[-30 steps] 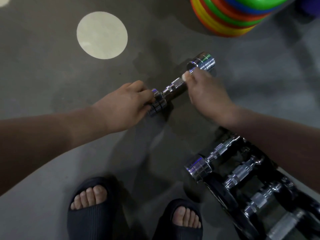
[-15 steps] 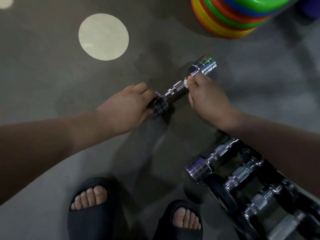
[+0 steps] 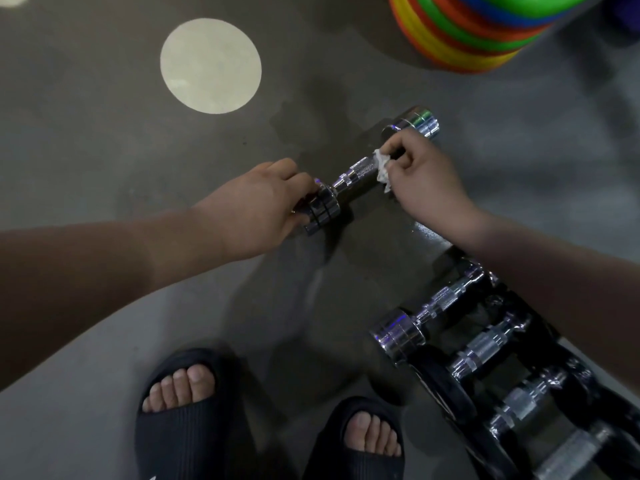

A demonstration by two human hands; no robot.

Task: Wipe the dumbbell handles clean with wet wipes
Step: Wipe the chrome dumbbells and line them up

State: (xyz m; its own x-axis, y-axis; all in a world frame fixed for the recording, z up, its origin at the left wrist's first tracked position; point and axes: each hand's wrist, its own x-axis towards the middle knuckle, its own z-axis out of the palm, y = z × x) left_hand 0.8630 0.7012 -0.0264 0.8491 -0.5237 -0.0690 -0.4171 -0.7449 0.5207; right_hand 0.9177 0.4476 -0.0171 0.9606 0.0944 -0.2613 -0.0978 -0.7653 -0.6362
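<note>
Chrome dumbbell lies on the floor. Left hand grips its near weight end, fingers curled round it. Right hand fingers pinch a wet wipe against the handle.

The light is dim and flat, with greys muted across the floor. The chrome dumbbell catches small hard glints on both end weights, the far one tinted green and purple. Soft, dark shadows pool on the floor just below it. The wet wipe on its handle shows as a pale patch with little texture. Up and left of the dumbbell, a pale circle is the brightest flat area. Below and right, the racked dumbbells smear out of focus toward the corner. Lower left, a forearm is dark and soft-edged.
</note>
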